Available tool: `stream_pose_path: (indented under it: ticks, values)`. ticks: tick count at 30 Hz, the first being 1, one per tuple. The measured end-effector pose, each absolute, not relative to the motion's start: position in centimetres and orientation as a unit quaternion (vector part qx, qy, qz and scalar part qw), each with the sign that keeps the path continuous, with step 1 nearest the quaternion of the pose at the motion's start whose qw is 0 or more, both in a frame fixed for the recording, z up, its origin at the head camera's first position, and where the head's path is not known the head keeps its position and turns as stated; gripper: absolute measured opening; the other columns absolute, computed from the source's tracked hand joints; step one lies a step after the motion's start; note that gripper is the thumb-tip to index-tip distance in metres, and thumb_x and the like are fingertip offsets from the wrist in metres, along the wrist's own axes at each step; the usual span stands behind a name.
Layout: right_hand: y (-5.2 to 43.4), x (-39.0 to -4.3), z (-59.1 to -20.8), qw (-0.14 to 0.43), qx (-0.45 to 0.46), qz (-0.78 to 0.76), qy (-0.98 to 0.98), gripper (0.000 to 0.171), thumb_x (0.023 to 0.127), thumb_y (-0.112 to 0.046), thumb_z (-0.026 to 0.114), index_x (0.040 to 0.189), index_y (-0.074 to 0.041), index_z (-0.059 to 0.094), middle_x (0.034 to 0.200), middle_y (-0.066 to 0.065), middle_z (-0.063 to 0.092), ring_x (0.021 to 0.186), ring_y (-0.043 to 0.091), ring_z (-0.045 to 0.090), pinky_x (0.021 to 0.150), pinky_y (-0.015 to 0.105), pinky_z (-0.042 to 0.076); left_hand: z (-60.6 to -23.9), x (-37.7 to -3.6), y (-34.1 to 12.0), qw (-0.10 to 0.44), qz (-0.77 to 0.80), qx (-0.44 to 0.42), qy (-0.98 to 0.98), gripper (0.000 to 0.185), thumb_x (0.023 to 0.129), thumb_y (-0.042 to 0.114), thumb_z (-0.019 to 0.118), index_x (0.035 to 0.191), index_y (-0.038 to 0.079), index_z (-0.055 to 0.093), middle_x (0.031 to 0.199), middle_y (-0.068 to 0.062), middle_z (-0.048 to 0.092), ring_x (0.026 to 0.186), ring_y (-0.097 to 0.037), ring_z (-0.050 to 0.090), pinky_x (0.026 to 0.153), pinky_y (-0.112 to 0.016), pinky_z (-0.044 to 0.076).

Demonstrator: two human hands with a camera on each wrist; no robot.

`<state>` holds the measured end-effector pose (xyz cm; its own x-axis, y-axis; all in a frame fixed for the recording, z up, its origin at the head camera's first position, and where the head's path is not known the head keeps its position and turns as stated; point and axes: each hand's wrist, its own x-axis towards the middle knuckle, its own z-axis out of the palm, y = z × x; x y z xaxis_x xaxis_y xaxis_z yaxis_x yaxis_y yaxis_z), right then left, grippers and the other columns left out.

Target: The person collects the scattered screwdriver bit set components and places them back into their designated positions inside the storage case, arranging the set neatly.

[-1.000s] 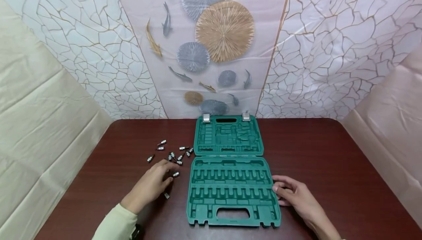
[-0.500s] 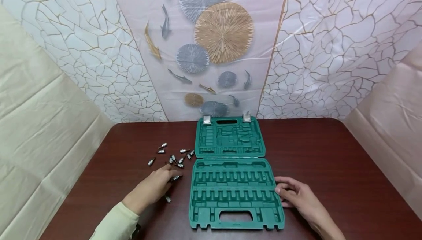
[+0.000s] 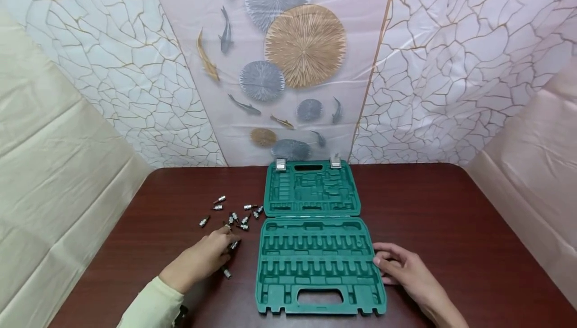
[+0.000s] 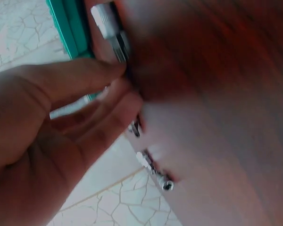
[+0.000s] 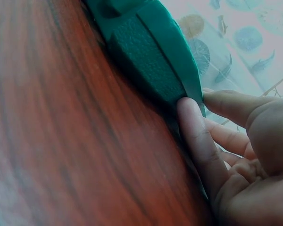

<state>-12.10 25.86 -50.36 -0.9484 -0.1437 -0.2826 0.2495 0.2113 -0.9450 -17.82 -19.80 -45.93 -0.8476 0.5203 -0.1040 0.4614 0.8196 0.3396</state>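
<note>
Bit: likely light, hard, slick; hold by thick end; left hand at it, pinch unclear. Case: likely stiff; right hand, fingers loose, rests against it

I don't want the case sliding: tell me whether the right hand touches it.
Touching. The right wrist view shows a fingertip of the right hand resting against the green case.
</note>
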Motion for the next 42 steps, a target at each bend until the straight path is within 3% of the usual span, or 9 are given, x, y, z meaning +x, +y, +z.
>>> stream_pose_path:
  ticks: [4,8,18,24,27,33,42]
  values:
    - [25.6,-12.3,-50.2,0.155,0.028,-0.630,0.761,0.066,0.105,-0.023,0.068,0.153,0.012,0.041,0.114,0.012,0.065,0.098,0.013,0.072,0.080,0.036,0.062,-45.6,-18.1,-20.3,0.116,0.139,0.280,0.943,0.040,0.089,-0.011,0.075,0.128,-0.003,0.071,0.114,-0.016,0.064,0.093,-0.021,0.067,0.068,-0.033,0.055]
    - [25.8,-12.2,-50.3,0.156,0.028,-0.626,0.764,0.064,0.105,-0.023,0.067,0.153,0.013,0.042,0.113,0.011,0.066,0.097,0.013,0.071,0.079,0.036,0.062,-45.5,-18.3,-20.5,0.115,0.091,0.320,0.936,0.040,0.089,-0.006,0.076,0.128,-0.003,0.070,0.111,-0.015,0.064,0.080,-0.017,0.066,0.063,-0.030,0.053]
    - [25.9,-12.1,-50.4,0.160,0.020,-0.630,0.760,0.064,0.106,-0.022,0.066,0.153,0.013,0.041,0.115,0.012,0.065,0.096,0.013,0.071,0.080,0.036,0.062,-45.8,-18.7,-20.7,0.062,0.038,0.371,0.926,0.031,0.084,0.008,0.077,0.114,0.002,0.073,0.104,-0.009,0.068,0.072,-0.016,0.065,0.060,-0.032,0.053]
    - [25.9,-12.1,-50.6,0.157,0.021,-0.630,0.761,0.062,0.106,-0.021,0.066,0.152,0.014,0.041,0.114,0.011,0.066,0.096,0.012,0.071,0.079,0.035,0.062,-46.3,-18.9,-20.8,0.039,0.067,0.372,0.925,0.031,0.089,0.019,0.079,0.116,0.004,0.075,0.108,-0.008,0.070,0.070,-0.008,0.062,0.060,-0.028,0.053]
    - [26.1,-12.1,-50.7,0.158,0.023,-0.626,0.763,0.062,0.107,-0.020,0.065,0.152,0.014,0.041,0.114,0.011,0.066,0.096,0.012,0.071,0.079,0.035,0.062,-46.7,-19.1,-20.8,0.046,0.125,0.355,0.925,0.033,0.092,0.016,0.077,0.123,0.005,0.074,0.108,-0.004,0.071,0.072,-0.001,0.058,0.062,-0.023,0.051]
    - [26.2,-12.2,-50.6,0.160,0.028,-0.619,0.768,0.062,0.107,-0.021,0.064,0.153,0.014,0.040,0.115,0.011,0.066,0.097,0.011,0.070,0.079,0.035,0.062,-47.4,-19.4,-20.6,0.064,0.253,0.319,0.911,0.034,0.092,0.003,0.074,0.126,-0.001,0.071,0.086,0.010,0.065,0.074,0.003,0.062,0.065,-0.023,0.055]
    - [25.9,-12.1,-50.5,0.167,0.043,-0.622,0.764,0.064,0.106,-0.024,0.066,0.152,0.012,0.042,0.114,0.010,0.067,0.098,0.014,0.071,0.081,0.036,0.062,-46.9,-18.8,-19.5,0.054,0.317,0.276,0.906,0.034,0.088,-0.001,0.070,0.122,-0.003,0.069,0.083,0.010,0.059,0.073,-0.003,0.060,0.066,-0.023,0.054]
